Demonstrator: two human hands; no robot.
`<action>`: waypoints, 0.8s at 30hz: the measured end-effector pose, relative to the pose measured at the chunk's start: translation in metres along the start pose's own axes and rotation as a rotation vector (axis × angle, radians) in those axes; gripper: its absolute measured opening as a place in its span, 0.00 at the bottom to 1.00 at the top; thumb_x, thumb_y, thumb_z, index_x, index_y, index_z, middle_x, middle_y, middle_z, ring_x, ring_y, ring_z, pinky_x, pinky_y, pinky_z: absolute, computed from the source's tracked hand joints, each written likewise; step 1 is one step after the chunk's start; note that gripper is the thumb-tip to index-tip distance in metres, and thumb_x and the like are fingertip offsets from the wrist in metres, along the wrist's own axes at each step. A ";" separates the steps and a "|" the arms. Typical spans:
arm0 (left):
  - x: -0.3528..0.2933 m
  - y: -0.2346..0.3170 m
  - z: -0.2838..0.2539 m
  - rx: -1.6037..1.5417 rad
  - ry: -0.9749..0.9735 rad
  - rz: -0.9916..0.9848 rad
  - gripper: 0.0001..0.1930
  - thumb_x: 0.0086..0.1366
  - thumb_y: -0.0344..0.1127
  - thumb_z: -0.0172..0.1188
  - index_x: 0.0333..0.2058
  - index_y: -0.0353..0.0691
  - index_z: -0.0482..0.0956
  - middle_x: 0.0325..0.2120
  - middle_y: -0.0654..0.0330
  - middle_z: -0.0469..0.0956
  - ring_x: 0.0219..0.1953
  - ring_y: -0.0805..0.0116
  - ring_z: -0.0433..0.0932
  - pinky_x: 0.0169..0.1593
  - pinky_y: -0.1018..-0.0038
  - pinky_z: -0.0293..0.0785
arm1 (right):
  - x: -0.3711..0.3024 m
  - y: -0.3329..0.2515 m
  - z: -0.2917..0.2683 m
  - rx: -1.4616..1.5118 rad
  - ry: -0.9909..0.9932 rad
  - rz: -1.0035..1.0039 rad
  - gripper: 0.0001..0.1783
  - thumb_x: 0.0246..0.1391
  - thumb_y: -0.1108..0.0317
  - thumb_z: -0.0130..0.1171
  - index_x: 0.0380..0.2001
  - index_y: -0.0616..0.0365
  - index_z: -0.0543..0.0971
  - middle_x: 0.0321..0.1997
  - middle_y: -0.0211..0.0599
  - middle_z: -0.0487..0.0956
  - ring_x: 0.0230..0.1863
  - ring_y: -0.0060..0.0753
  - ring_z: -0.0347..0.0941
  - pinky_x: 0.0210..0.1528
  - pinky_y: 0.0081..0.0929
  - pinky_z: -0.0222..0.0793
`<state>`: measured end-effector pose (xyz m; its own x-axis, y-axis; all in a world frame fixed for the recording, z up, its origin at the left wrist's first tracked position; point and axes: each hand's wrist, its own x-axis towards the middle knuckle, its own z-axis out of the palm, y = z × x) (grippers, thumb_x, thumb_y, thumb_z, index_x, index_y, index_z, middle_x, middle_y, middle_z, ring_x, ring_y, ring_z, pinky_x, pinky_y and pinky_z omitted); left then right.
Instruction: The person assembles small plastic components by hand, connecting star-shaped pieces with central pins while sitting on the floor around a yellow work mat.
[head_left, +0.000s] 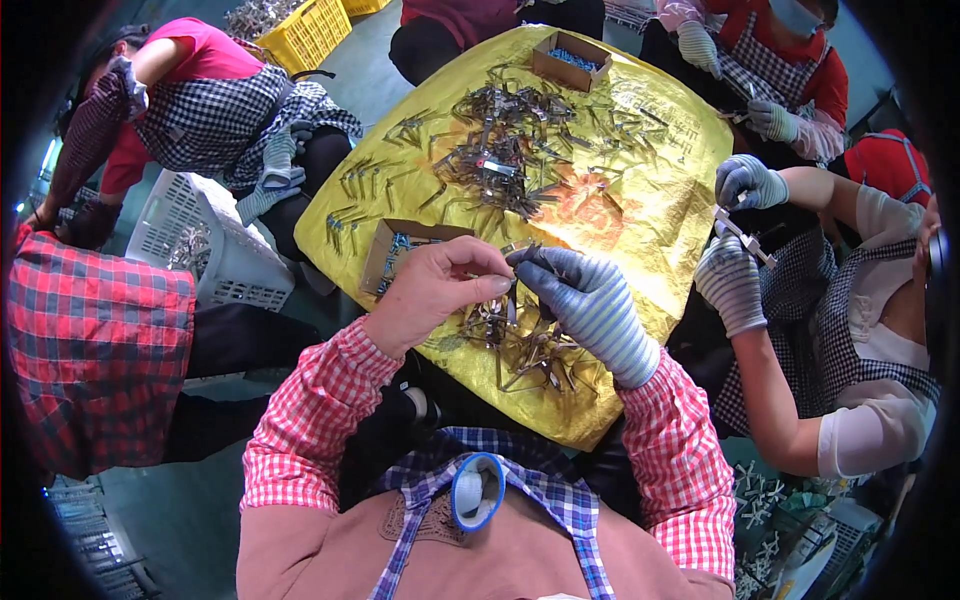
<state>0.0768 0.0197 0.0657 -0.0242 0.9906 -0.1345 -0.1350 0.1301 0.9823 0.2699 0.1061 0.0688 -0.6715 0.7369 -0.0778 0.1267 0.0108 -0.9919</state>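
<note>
While a broad bench with a shiny, crinkled yellow surface (685, 150) fills the middle, a tangled heap of thin, dark silvery metal pieces (500, 170) spreads across it. Two open brown cardboard boxes (562, 72) of small blue items stand on it, one toward the far edge, one at the left side. Above its near part, the right hand (600, 310), in a grey-and-white striped glove, and the bare left hand (435, 290) meet, thumbs and forefingers pinching a slim metal part (518, 245), partly hidden between them.
</note>
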 end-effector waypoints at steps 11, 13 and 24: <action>0.003 -0.009 0.007 0.052 0.079 0.027 0.07 0.63 0.24 0.63 0.40 0.33 0.80 0.34 0.64 0.81 0.37 0.80 0.79 0.44 0.83 0.77 | 0.004 0.014 0.004 -0.078 0.048 -0.103 0.12 0.59 0.67 0.63 0.43 0.62 0.83 0.33 0.34 0.84 0.32 0.15 0.75 0.35 0.20 0.73; 0.003 -0.010 0.008 0.036 0.086 0.025 0.07 0.63 0.24 0.62 0.40 0.32 0.79 0.35 0.62 0.81 0.38 0.79 0.79 0.44 0.82 0.77 | 0.003 0.017 0.006 -0.084 0.068 -0.125 0.11 0.58 0.68 0.63 0.43 0.61 0.83 0.33 0.37 0.85 0.32 0.18 0.78 0.35 0.22 0.74; 0.001 -0.011 0.022 -0.132 0.062 0.107 0.13 0.66 0.23 0.57 0.49 0.32 0.71 0.41 0.59 0.79 0.42 0.75 0.78 0.42 0.80 0.76 | -0.004 0.011 0.010 -0.367 0.124 -0.541 0.18 0.52 0.69 0.65 0.48 0.54 0.80 0.31 0.45 0.83 0.31 0.44 0.81 0.31 0.32 0.76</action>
<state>0.1003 0.0205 0.0580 -0.1061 0.9935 -0.0415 -0.2570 0.0130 0.9663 0.2661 0.0966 0.0572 -0.6244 0.6347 0.4554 0.0504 0.6145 -0.7873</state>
